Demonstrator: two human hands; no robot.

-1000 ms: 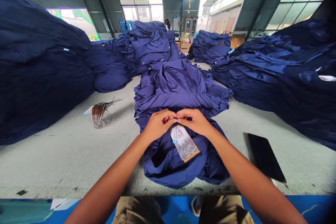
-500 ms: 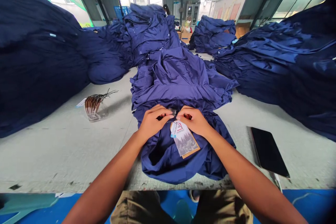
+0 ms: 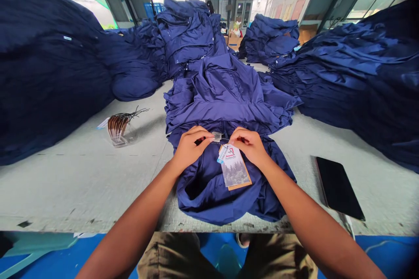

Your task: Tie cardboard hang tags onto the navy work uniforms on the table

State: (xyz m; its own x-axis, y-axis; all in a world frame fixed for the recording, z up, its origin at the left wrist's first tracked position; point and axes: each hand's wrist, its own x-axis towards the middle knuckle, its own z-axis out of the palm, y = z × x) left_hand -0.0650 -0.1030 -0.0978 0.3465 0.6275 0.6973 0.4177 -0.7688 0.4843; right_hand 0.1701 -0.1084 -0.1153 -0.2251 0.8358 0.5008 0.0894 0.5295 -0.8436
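A navy blue garment (image 3: pixel 216 202) lies in front of me, its hood-like end towards the table's front edge. Over it, my left hand (image 3: pixel 194 146) pinches one part of a thin, dark-and-white hang tag string (image 3: pixel 216 142). My right hand (image 3: pixel 247 144) pinches the string's other side, close to the tags. From the string hang paper hang tags (image 3: pixel 235 170), one with a grey forest picture over an orange-brown card, plus a small light blue tag (image 3: pixel 224 154). Between my hands shows a small pale label (image 3: pixel 216 136) at the garment's neck.
On the left of the table (image 3: pixel 81 187) stands a clear holder with a bundle of brown tags (image 3: pixel 117 128) and black strings. A phone (image 3: pixel 339 187) with a white cable lies right. Navy garment piles (image 3: pixel 42 74) rise on both sides and behind.
My right hand has moved right, away from the left, so the string now stretches between them. The tags have shifted slightly right and up with it.
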